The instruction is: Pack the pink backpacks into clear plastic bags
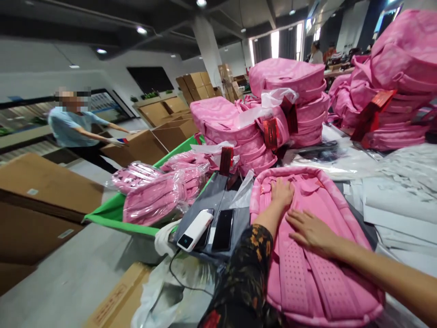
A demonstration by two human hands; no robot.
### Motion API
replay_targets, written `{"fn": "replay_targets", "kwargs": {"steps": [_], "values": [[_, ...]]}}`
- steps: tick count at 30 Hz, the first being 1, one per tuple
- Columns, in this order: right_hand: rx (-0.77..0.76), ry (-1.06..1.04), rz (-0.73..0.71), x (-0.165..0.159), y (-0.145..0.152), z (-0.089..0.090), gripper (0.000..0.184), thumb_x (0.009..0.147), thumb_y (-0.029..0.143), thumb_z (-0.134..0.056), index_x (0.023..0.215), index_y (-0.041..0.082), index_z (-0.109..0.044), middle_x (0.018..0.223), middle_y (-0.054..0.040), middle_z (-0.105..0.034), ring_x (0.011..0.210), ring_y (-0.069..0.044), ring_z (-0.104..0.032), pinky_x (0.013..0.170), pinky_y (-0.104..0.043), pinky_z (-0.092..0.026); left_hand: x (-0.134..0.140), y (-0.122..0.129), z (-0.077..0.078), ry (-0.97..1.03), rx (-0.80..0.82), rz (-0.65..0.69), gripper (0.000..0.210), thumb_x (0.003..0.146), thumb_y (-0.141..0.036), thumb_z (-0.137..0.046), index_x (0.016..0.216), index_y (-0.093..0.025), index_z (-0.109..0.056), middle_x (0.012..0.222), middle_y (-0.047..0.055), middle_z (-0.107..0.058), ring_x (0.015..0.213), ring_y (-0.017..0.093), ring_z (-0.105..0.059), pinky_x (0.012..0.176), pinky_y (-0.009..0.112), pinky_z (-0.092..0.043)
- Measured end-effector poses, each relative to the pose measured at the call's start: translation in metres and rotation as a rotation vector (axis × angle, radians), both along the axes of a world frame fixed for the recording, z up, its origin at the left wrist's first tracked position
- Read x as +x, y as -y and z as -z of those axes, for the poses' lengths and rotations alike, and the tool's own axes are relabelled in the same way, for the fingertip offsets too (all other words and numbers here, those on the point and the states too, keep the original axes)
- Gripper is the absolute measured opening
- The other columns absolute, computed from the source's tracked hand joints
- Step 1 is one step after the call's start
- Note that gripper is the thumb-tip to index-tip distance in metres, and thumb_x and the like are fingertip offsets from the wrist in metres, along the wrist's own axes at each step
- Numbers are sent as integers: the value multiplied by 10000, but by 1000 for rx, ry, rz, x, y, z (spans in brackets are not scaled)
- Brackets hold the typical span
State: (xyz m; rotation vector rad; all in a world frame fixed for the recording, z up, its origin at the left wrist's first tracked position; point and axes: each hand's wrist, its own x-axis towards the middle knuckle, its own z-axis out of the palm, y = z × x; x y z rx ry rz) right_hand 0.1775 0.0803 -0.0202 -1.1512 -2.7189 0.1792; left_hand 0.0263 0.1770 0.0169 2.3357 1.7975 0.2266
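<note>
To the right of the green bin point(118, 226), I see a backpack point(316, 269) lying straps point(294, 269) up, its long axis running near to far, the far end slanting toward the bin. It's soft pink cloth with rounded corners, a thick rim point(300, 171) and padded, dotted straps. The right hand point(312, 231) lies flat on it, fingers loosely apart; whether the left hand point(282, 193) has a grip on the cloth, I can't tell.

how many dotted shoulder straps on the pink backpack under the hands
2: the picture-left pink perforated strap and picture-right strap, side by side on the pink fabric backpack; none looks hidden.
</note>
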Motion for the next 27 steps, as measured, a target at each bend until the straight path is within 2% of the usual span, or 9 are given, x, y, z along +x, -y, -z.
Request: {"fn": "replay_targets", "kwargs": {"steps": [3,6,9,11,15,18,23,24,27], "values": [[-13,-49,20,-9,-2,17,516,1044,386,-363,1467,148,-539,1508,-184,-524,1442,-307,-439,1194,-613,-289,-20,4,-33,-33,-81,126,422,1074,-354,-337,1399,-232,-577,1496,87,-570,1420,298,-458,1213,604,-257],[16,-108,32,-8,-22,28,454,1016,298,-399,1406,175,-597,1474,-153,-567,1424,-275,-465,1196,-574,-304,-35,49,-51,-10,6,379,407,1068,-441,-388,1347,-240,-605,1491,65,-565,1433,281,-418,1214,518,-256],[29,-147,37,-7,-32,35,450,997,275,-424,1406,201,-595,1469,-125,-578,1402,-260,-488,1181,-549,-338,-35,115,-37,60,66,801,432,1049,-556,-409,1082,-227,-687,1129,45,-710,1108,209,-601,1084,386,-384],[41,-167,60,-9,-33,38,467,1012,296,-400,1429,166,-567,1475,-144,-569,1401,-270,-487,1178,-557,-336,-28,144,-12,9,78,907,439,1030,-562,-451,951,-194,-677,937,47,-694,915,203,-607,930,358,-446],[59,-206,109,-12,-30,29,472,1027,301,-334,1392,129,-578,1436,-174,-596,1384,-288,-498,1161,-563,-340,-16,149,37,-76,132,934,330,1036,-354,-449,905,-146,-669,844,79,-660,835,207,-593,825,353,-450],[81,-245,105,-11,-9,1,455,1024,275,-285,1275,159,-647,1284,-169,-685,1236,-261,-599,1113,-517,-384,-15,140,53,-36,142,887,361,1037,-345,-403,972,-141,-694,913,104,-681,906,229,-595,920,397,-449],[-174,-106,-667,-9,59,-42,261,924,360,-479,995,269,-713,968,-67,-721,977,-227,-638,974,-409,-458,-19,143,46,-11,132,867,327,981,-363,-507,1148,-151,-691,1148,129,-683,1111,283,-560,1045,449,-412],[-239,-53,-746,-9,69,-42,256,928,328,-461,972,279,-709,934,-57,-713,938,-226,-635,965,-414,-458,-21,145,45,-33,157,854,333,971,-368,-528,1167,-148,-684,1180,137,-676,1151,299,-547,1076,465,-390],[-299,10,-703,-5,75,-27,262,933,276,-418,909,310,-677,885,-32,-695,858,-236,-624,913,-437,-477,-23,146,49,-85,268,702,357,983,-357,-514,1255,-161,-634,1295,142,-640,1270,326,-490,1147,507,-321]]}}
